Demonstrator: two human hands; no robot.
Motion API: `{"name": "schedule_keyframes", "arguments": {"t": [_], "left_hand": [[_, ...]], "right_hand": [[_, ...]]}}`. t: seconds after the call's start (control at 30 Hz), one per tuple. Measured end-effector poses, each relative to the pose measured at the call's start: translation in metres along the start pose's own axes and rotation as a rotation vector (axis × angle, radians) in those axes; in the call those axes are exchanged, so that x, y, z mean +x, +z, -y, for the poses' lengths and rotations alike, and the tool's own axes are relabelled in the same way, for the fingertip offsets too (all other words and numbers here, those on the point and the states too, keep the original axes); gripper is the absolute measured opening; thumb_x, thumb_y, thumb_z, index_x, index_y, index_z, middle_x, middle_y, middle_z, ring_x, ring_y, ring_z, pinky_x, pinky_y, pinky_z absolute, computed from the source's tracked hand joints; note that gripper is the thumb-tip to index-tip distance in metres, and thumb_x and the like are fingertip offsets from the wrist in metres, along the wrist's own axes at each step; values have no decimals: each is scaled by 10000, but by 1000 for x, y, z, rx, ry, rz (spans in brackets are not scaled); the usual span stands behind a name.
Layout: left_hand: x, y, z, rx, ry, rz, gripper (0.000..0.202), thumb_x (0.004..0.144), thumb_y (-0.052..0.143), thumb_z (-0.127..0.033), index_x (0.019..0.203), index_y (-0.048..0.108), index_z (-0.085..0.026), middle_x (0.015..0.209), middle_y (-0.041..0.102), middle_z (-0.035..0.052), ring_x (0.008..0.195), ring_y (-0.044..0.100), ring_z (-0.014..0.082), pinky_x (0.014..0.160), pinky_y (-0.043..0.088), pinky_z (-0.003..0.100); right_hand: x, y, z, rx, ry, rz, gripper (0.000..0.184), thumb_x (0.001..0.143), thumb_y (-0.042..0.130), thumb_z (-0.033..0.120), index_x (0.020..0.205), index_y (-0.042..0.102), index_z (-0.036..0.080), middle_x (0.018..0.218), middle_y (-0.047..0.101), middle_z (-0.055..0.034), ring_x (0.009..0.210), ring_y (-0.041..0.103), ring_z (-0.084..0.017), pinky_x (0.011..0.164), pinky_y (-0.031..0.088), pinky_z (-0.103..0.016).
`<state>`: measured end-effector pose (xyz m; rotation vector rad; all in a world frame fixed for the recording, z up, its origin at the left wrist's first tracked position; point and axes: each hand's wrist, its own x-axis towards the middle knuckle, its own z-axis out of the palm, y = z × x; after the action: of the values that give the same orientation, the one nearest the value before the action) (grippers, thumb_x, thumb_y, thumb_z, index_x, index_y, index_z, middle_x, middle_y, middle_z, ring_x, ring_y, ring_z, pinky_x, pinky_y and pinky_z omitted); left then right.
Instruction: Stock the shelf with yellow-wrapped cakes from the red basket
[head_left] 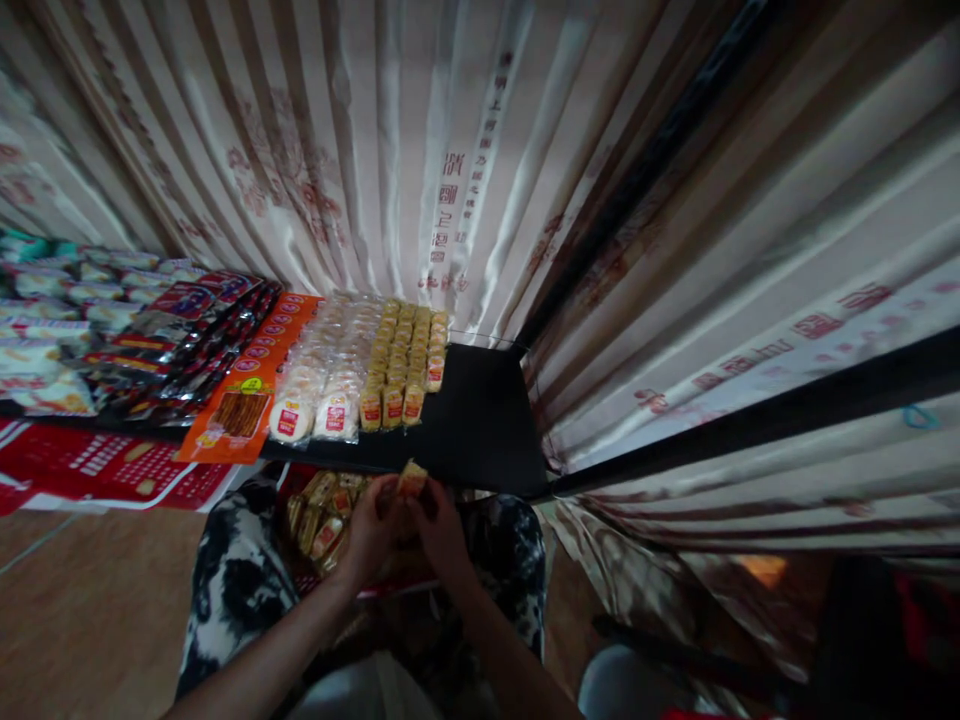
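My left hand (373,528) and my right hand (441,530) meet over a red basket (431,586) between my knees. Their fingers pinch one small snack packet (412,478) with a yellowish wrapper and an orange-red label. More wrapped snack packets (322,520) fill the basket below my left hand. Just beyond, on a black table (487,420), similar yellow packets (397,365) stand in neat rows, labels facing me at the front. Beside them on the left are rows of white packets (322,375) in clear wrap with red labels. My forearms hide part of the basket.
Left along the table lie an orange snack bag (240,400), a pile of dark bags (202,340) and white bags (52,320). A red printed bag (112,465) hangs below its edge. Pleated curtains (375,130) close off the back and right.
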<state>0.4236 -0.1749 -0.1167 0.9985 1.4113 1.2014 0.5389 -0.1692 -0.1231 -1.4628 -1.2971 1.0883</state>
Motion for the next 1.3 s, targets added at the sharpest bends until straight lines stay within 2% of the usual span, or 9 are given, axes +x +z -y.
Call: {"name": "schedule_keyframes", "arguments": {"t": [0.13, 0.27, 0.4, 0.5, 0.63, 0.93, 1.13, 1.23, 1.3], "left_hand": [[10, 20, -18, 156, 139, -46, 311, 763, 540, -262, 1060, 594, -186, 1136, 631, 90, 1065, 586, 199, 955, 464, 375], [20, 42, -25, 226, 298, -80, 326, 810, 498, -268, 1114, 582, -187, 1240, 553, 106, 1181, 505, 205, 1052, 387, 423], [36, 67, -26, 193, 269, -21, 353, 873, 417, -293, 1175, 561, -178, 1307, 520, 114, 1236, 468, 201, 1089, 350, 434], [54, 81, -26, 156, 220, 19, 417, 890, 392, -324, 1245, 530, -155, 1385, 473, 125, 1306, 411, 208, 1139, 277, 436], [77, 89, -25, 117, 211, 25, 486, 895, 362, -356, 1304, 496, -128, 1442, 422, 131, 1360, 349, 210, 1169, 217, 418], [103, 91, -20, 106, 170, -8, 528, 882, 363, -322, 1362, 436, -116, 1475, 383, 115, 1388, 305, 193, 1183, 175, 388], [101, 90, -26, 50, 144, 39, 557, 894, 350, -311, 1404, 371, -89, 1502, 332, 119, 1405, 269, 184, 1187, 164, 358], [98, 91, -30, -25, 101, 68, 595, 909, 348, -335, 1446, 286, -87, 1532, 263, 104, 1421, 225, 177, 1188, 160, 344], [97, 92, -32, -54, 72, 62, 588, 914, 347, -326, 1450, 281, -95, 1537, 249, 88, 1427, 201, 173, 1190, 145, 337]], "right_hand": [[24, -22, 9, 10, -57, -65, 369, 778, 580, 315, 1132, 603, 213, 1026, 708, -55, 924, 669, -211, 854, 538, -358], [65, -39, 12, 51, -80, -158, 432, 790, 564, 333, 1191, 560, 172, 979, 700, -76, 830, 675, -194, 764, 562, -328], [110, -45, 13, -30, -123, -238, 431, 776, 563, 317, 1173, 577, 150, 955, 695, -86, 812, 665, -188, 756, 559, -331], [138, -41, 11, -117, -154, -221, 417, 780, 552, 291, 1173, 581, 152, 969, 690, -86, 805, 657, -180, 769, 553, -336], [163, -33, 10, -181, -197, -202, 402, 790, 542, 273, 1179, 586, 187, 1008, 672, -74, 821, 653, -172, 777, 545, -322], [186, -17, 10, -282, -242, -172, 393, 794, 555, 272, 1175, 590, 183, 1008, 647, -84, 868, 633, -200, 828, 526, -368], [183, -13, 1, -164, -225, -194, 444, 808, 547, 316, 1228, 551, 171, 1112, 619, -105, 929, 624, -189, 833, 527, -335], [180, -12, 0, -122, -224, -217, 403, 816, 533, 321, 1197, 570, 194, 1091, 630, -78, 928, 620, -177, 829, 526, -316], [179, -11, 1, -112, -227, -222, 363, 810, 533, 312, 1147, 597, 193, 1049, 639, -66, 904, 623, -172, 832, 522, -312]]}}
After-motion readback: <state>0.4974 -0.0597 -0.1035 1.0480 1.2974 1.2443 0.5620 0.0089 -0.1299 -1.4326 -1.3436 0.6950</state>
